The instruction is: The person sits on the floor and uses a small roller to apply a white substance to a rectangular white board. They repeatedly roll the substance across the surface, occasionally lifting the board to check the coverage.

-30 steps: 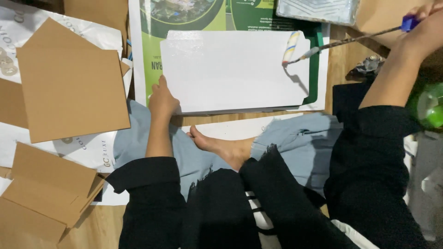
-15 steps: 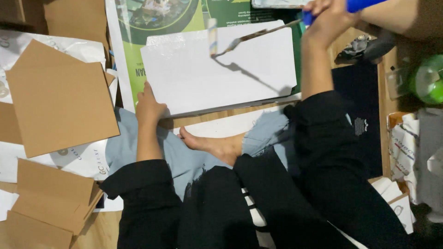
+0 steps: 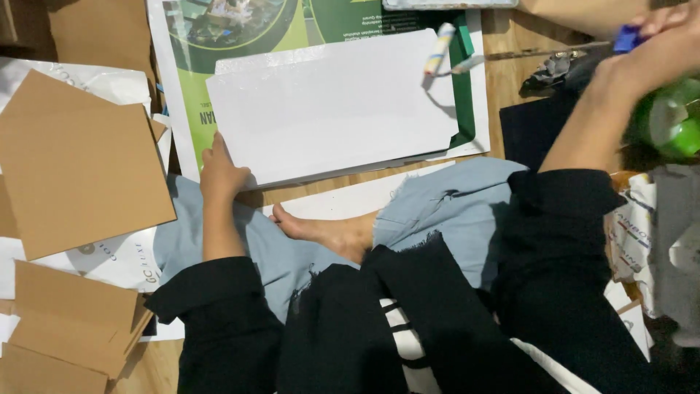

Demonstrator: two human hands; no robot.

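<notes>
1 white sheet (image 3: 328,109), 1 paintbrush (image 3: 525,55), 4 cardboard pcs (image 3: 76,160), 1 green bottle (image 3: 674,120).

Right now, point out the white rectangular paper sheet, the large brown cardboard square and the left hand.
White rectangular paper sheet (image 3: 328,109), head view, bare middle of the sheet.
Large brown cardboard square (image 3: 76,164), head view, centre of its face.
Left hand (image 3: 221,175), head view, back of the hand.

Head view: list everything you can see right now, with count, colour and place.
White sheet: one, white, centre, on the poster.
Poster: one, green, top, under the sheet.
Paint roller: one, pale with colour streaks, at the sheet's top right corner.
Cardboard: several pieces, brown, left side.
Green bottle: one, green, right edge.
Packets: a few, white printed, lower right.
Foot: one, bare, below the sheet.
Left hand: pressing the sheet's lower left corner.
Right hand: top right, gripping a blue handle.
</notes>
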